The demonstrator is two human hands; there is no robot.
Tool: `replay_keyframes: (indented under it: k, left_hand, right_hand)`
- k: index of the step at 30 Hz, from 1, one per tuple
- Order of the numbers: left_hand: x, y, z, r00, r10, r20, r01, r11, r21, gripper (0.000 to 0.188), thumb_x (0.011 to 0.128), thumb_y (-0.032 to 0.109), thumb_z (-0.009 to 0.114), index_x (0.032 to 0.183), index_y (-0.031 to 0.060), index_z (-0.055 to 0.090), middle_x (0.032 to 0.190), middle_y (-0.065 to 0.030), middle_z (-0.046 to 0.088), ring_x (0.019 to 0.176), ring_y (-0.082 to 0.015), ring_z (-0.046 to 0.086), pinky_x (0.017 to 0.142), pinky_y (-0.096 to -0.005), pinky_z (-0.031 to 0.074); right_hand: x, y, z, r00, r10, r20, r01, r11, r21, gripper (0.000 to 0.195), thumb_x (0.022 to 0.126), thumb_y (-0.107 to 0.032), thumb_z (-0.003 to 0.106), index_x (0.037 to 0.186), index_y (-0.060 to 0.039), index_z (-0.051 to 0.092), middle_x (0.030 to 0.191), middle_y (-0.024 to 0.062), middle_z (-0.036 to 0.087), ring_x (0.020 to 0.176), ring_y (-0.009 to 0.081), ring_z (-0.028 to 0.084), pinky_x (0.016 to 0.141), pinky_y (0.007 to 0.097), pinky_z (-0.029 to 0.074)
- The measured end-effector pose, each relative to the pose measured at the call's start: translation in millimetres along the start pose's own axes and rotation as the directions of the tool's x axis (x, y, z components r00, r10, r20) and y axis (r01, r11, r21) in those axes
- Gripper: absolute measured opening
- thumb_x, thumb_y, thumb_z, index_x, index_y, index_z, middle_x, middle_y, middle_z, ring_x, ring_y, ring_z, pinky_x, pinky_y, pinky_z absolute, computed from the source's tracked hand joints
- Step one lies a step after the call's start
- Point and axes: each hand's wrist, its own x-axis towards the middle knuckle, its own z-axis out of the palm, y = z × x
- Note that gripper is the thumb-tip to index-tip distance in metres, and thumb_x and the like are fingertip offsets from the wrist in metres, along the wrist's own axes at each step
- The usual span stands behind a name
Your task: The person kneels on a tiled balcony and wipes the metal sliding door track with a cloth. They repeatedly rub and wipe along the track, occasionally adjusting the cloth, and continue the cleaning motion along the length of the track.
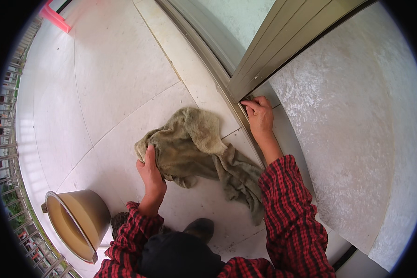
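Observation:
My left hand (pixel 152 177) grips one end of a soiled olive-beige towel (pixel 187 149), thumb on top. The rest of the towel spreads in folds over the tiles, one tail reaching towards my right sleeve. At the foot of a metal-framed sliding door (pixel 264 55), my right hand (pixel 262 116) has its fingertips down at the door track (pixel 243 121). Its thumb and forefinger are bent close together beside the frame's lower corner. Whether they pinch anything small is hidden.
A brown bucket (pixel 93 208) of murky liquid stands at the lower left. Beyond it runs a metal railing (pixel 12 173). A pink plastic leg (pixel 55 19) shows at the upper left. Pale tiles (pixel 107 97) cover the floor, and a glossy grey panel (pixel 344 139) fills the right side.

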Motion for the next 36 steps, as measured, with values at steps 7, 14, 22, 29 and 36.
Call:
replay_keyframes:
  k: [7, 14, 22, 29, 36]
  left_hand:
    - [2.9, -3.2, -5.6, 1.000, 0.000, 0.022, 0.000, 1.000, 0.017, 0.022, 0.088, 0.021, 0.059, 0.098, 0.0018, 0.057, 0.093, -0.0042, 0.062, 0.079, -0.0116, 0.059, 0.069, -0.0263, 0.048]
    - [0.5, -3.3, -7.5, 1.000, -0.001, 0.019, 0.001, 1.000, 0.022, 0.022, 0.088, 0.021, 0.059, 0.097, 0.0019, 0.058, 0.092, -0.0042, 0.062, 0.079, -0.0116, 0.059, 0.069, -0.0261, 0.048]
    - [-13.3, 7.8, -0.1, 0.997, -0.016, 0.073, 0.013, 0.999, 0.048, 0.024, 0.088, 0.021, 0.059, 0.100, 0.0006, 0.058, 0.095, -0.0045, 0.061, 0.080, -0.0108, 0.057, 0.069, -0.0254, 0.047]
    - [-51.0, 42.5, -3.9, 0.694, -0.397, 0.601, 0.127, 0.889, 0.441, 0.020, 0.087, 0.019, 0.061, 0.094, 0.0004, 0.058, 0.078, 0.0024, 0.058, 0.072, -0.0056, 0.051, 0.063, -0.0224, 0.042]
    - [-62.8, 44.1, 19.6, -0.176, -0.664, 0.726, 0.090, 0.724, 0.684, 0.021, 0.085, 0.019, 0.063, 0.082, -0.0004, 0.057, 0.069, 0.0039, 0.051, 0.067, -0.0031, 0.042, 0.057, -0.0231, 0.037]
  right_hand:
    - [-2.8, -3.5, 9.0, 0.999, 0.044, -0.007, -0.044, 0.992, -0.116, 0.017, 0.068, -0.003, 0.066, 0.082, -0.0136, 0.069, 0.083, 0.0054, 0.054, 0.084, 0.0249, 0.054, 0.078, 0.0365, 0.042]
    - [-3.4, -3.7, -9.9, 0.999, 0.006, 0.050, 0.000, 0.994, -0.107, 0.016, 0.068, -0.006, 0.068, 0.082, -0.0132, 0.067, 0.085, 0.0042, 0.054, 0.086, 0.0231, 0.052, 0.078, 0.0360, 0.038]
    - [-7.9, 11.5, -11.5, 0.975, -0.215, 0.065, 0.224, 0.951, -0.212, 0.011, 0.071, -0.011, 0.065, 0.082, -0.0094, 0.062, 0.083, 0.0049, 0.054, 0.083, 0.0237, 0.052, 0.074, 0.0373, 0.038]
    - [-27.0, -45.7, -16.9, 0.968, 0.165, 0.190, -0.236, 0.855, 0.461, 0.018, 0.079, 0.000, 0.059, 0.096, -0.0043, 0.060, 0.085, 0.0072, 0.061, 0.070, 0.0161, 0.057, 0.066, 0.0260, 0.047]
    - [-4.1, -1.5, -26.4, 0.986, -0.135, 0.095, 0.145, 0.984, -0.107, 0.013, 0.074, -0.009, 0.063, 0.087, -0.0088, 0.066, 0.081, 0.0060, 0.056, 0.081, 0.0265, 0.054, 0.075, 0.0376, 0.043]
